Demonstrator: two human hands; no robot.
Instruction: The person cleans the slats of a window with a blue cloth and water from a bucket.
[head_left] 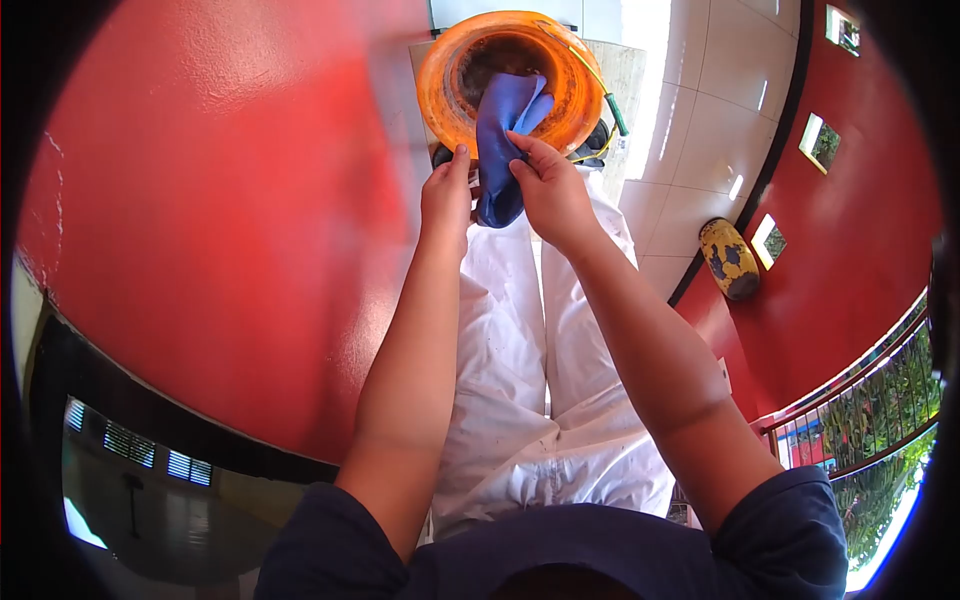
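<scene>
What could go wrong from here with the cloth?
The blue cloth might drop into the orange bucket if the right hand loses its pinch: its far end overhangs the opening. Its near end is over the white trousers, so it could mark them if wet.

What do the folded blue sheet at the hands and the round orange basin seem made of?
Folded blue flexible sheet: fabric or thin rubber, fairly smooth; it curls softly, either fits.
Round orange basin: probably plastic, worn; thick rounded rim, dark staining inside.
</scene>
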